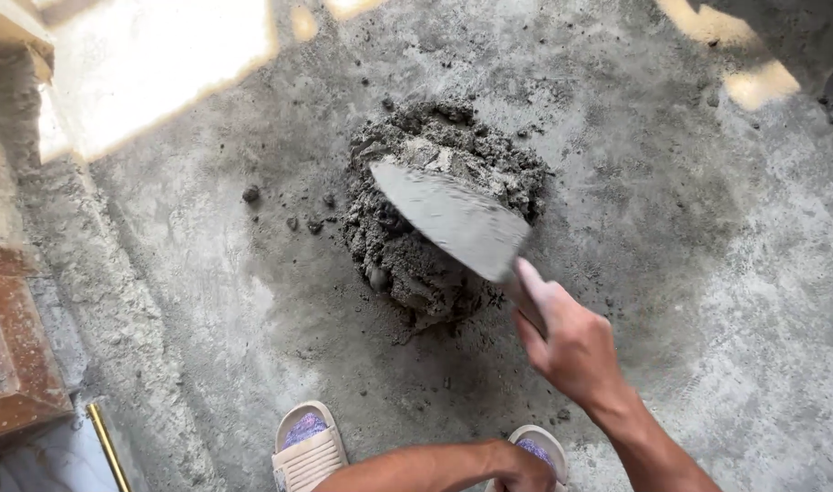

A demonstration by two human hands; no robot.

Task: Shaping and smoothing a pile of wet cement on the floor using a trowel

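My right hand [571, 346] is clamped on the trowel [453, 219], its blade lying across the mortar heap [435, 210] on the floor [708, 273], so I'd keep it tilted low, my left hand [517, 466] resting loosely closed on my knee.

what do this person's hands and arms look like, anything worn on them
Both are bare. The right hand and its forearm show no glove, sleeve, watch or ring. The left hand and forearm, low in the frame, are likewise uncovered, with nothing worn.
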